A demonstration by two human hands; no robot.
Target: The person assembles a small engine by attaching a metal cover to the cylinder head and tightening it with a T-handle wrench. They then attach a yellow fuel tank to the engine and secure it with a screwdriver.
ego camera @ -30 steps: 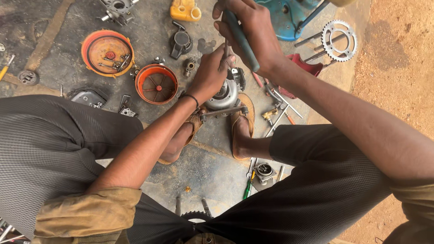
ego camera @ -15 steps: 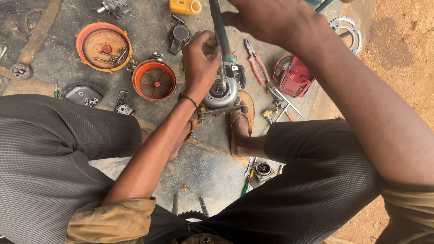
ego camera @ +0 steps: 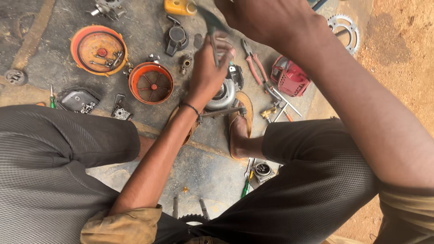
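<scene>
Right hand lifted closer to camera, tool gripped; left hand kept clamped on engine part; striking resumed, likely.

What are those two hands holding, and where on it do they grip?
The right hand grips a dark, blurred tool at its upper end. The left hand steadies its shaft lower down, above the round metal engine part.

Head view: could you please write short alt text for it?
A seated person's left hand steadies a round grey metal engine part on the stained concrete floor, while the right hand holds a blurred dark tool above it.
</scene>
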